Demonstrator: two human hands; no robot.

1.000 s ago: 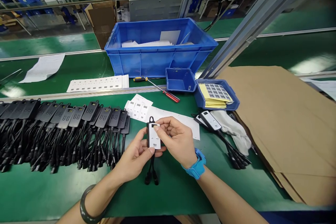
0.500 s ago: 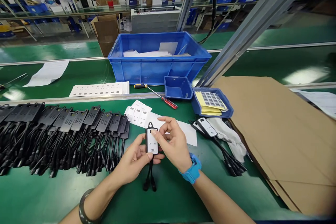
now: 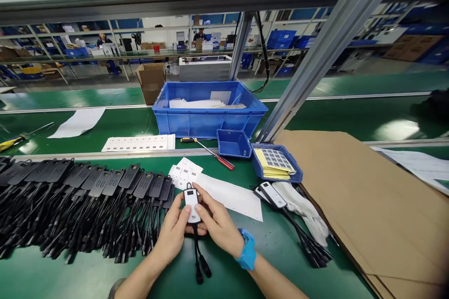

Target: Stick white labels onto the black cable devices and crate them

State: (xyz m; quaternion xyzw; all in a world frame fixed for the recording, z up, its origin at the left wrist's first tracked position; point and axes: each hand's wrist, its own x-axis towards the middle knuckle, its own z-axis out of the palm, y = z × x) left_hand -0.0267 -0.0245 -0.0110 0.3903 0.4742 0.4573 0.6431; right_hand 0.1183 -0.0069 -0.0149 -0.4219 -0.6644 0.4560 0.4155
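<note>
Between both hands is a small black controller box [image 3: 191, 198] with a white label on its face, a hanging loop on top and two short black cables hanging below. My left hand [image 3: 174, 229] grips its left side, thumb on the label. On the right side my right hand [image 3: 217, 222] holds it too, its thumb pressed on the label's lower part. Just behind lies a white label sheet [image 3: 231, 198]. Several unlabelled black controllers [image 3: 112, 182] with cables lie in a row to the left. A few white-labelled controllers [image 3: 273, 195] lie to the right.
Behind stand a large blue crate [image 3: 210, 119], a small blue bin [image 3: 234, 144] and a blue tray [image 3: 298, 175] with yellow-backed stickers. A red screwdriver [image 3: 224, 162] lies near them. White gloves [image 3: 301, 210] and cardboard sheets [image 3: 368, 205] are on the right, beside a slanted metal post [image 3: 315, 60].
My right thumb has moved from the label's top down to its lower part, and the right hand now grips the controller's side. The head view has tilted up.
</note>
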